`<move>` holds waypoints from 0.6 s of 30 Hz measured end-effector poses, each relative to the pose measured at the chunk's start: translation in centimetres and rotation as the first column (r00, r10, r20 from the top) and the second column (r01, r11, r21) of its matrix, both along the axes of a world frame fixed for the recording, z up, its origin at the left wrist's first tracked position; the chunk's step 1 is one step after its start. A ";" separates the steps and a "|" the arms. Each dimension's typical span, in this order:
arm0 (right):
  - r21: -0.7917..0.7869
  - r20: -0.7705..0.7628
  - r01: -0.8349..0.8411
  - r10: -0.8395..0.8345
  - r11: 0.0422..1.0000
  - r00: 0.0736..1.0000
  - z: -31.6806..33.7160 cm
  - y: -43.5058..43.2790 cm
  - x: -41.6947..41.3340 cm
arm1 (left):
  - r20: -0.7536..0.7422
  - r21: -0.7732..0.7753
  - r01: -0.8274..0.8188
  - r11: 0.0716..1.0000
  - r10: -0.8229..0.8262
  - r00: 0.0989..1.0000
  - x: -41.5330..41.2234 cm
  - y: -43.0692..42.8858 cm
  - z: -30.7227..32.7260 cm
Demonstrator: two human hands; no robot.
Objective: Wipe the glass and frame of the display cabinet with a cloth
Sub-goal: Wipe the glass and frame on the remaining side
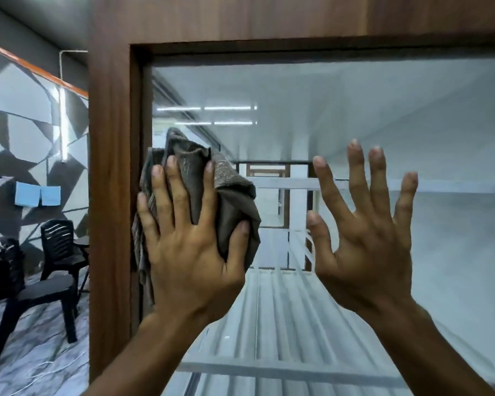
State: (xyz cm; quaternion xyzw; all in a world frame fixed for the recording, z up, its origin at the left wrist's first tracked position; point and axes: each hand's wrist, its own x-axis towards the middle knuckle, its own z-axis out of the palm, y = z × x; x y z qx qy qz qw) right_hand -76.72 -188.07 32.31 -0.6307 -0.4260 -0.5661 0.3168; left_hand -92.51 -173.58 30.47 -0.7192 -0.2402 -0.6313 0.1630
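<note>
The display cabinet fills most of the view, with a dark wooden frame [109, 155] along the left and top and a large glass pane [383, 115] reflecting ceiling lights. My left hand [189, 247] presses a crumpled brown cloth [232, 192] against the glass close to the frame's left inner edge, fingers spread over it. My right hand [366, 232] is raised to the right of the cloth, palm toward the glass with fingers apart and nothing in it. Whether it touches the pane is unclear.
Left of the cabinet stand black plastic chairs [57, 252] on a marbled floor [35, 367]. Behind them is a grey geometric-patterned wall [20, 115] with blue cloths [37, 195] hanging on it. White shelves [283, 372] show inside the cabinet.
</note>
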 end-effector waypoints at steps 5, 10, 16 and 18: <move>0.020 0.041 0.009 -0.009 1.000 0.999 -0.3 0.5 0.7 | -0.074 0.113 -0.006 0.994 0.015 0.997 -0.6 1.5 0.2; 0.008 -0.002 0.026 -0.026 1.000 1.000 -0.4 0.6 0.5 | 0.016 0.138 0.055 0.989 -0.058 0.998 -0.3 1.5 0.1; 0.013 0.004 0.040 -0.040 0.999 0.999 -0.3 0.6 0.4 | -0.067 0.173 0.045 0.984 -0.034 0.997 -0.4 1.7 0.3; 0.015 0.010 0.043 -0.044 0.999 0.999 -0.4 0.7 0.5 | -0.074 0.148 0.046 0.988 -0.035 0.997 -0.4 1.6 0.4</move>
